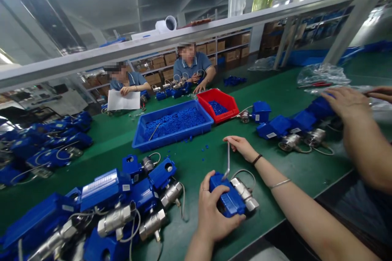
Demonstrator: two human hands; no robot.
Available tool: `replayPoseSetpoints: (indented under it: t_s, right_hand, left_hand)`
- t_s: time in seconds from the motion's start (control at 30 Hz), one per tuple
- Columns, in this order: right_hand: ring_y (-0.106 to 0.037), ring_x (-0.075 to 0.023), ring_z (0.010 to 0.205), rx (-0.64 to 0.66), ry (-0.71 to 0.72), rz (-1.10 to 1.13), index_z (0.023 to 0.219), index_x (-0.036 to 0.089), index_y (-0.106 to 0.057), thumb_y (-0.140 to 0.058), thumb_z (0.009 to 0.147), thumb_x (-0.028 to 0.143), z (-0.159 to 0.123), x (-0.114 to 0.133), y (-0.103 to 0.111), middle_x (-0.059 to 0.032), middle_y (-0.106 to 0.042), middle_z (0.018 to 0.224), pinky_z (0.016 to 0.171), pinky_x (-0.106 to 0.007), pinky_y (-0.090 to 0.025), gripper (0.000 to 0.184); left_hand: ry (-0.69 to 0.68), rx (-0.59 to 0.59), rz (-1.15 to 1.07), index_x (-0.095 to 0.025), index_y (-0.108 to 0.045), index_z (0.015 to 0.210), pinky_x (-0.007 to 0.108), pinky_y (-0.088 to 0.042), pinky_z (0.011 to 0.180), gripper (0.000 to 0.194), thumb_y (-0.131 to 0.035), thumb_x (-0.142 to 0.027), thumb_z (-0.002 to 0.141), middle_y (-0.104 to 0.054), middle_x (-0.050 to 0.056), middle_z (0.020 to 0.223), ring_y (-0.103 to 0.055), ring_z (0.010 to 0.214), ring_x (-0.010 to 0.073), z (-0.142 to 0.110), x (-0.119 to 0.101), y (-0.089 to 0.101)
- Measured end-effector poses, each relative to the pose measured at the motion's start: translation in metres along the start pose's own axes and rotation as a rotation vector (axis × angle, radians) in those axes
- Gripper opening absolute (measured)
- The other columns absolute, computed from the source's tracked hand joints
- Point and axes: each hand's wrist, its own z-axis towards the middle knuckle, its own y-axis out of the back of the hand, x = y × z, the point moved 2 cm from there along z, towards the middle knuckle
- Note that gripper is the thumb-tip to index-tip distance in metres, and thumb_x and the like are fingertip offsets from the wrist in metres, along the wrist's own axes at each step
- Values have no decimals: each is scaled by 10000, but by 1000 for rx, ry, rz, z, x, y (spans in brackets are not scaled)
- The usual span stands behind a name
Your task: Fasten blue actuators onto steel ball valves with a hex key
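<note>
The blue valve box lay on the green table at six o'clock, clasped by the left hand. The thin metal rod, standing in the box's top, was pinched at its upper end by the right hand; it looked likely to slip sideways if the box shifted. The left wrist came up from below with fingers curled over the box; the right forearm reached in from four o'clock.

The left hand sits near, fingers curled in a firm grasp, thumb on top. The right hand is farther, pinching with fingertips, wrist bent, forearm stretching back to the near right.
</note>
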Motion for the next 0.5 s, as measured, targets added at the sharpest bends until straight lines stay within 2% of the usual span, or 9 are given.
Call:
replayPoseSetpoints:
  t_s: [0.13, 0.33, 0.43, 0.5]
  right_hand:
    - [-454, -103, 485, -18, -22, -35, 833, 113, -724, -642, 646, 549, 1, 1, -2, -54, -635, 671, 434, -229, -380, 481]
    - [-534, -137, 552, -10, -66, -196, 948, 125, -735, -536, 760, 444, -1, -8, 9, -91, -699, 884, 501, -257, -449, 421]
    - [-621, -215, 702, 11, -43, -292, 916, 143, -744, -533, 767, 430, -5, -4, 15, -89, -711, 906, 633, -313, -493, 385]
    - [-640, -265, 866, 21, -9, -341, 878, 168, -748, -533, 768, 427, -7, 2, 17, -80, -716, 932, 758, -345, -492, 354]
  left_hand:
    - [15, -14, 61, -251, -613, 1013, 544, -449, 957, 664, -879, -159, 412, -350, 120, 1406, -461, 1221, 365, -3, -3, 0]
    - [-17, 44, 65, -273, -613, 1028, 522, -463, 946, 689, -896, -212, 403, -349, 115, 1409, -471, 1219, 364, -8, -5, 4]
    - [-36, 17, 24, -258, -637, 996, 482, -482, 937, 635, -889, -293, 415, -342, 111, 1428, -494, 1201, 358, -15, 4, 0]
    - [77, 6, 1, -262, -662, 977, 461, -488, 947, 510, -848, -311, 504, -390, 91, 1417, -520, 1185, 342, -20, 16, -6]
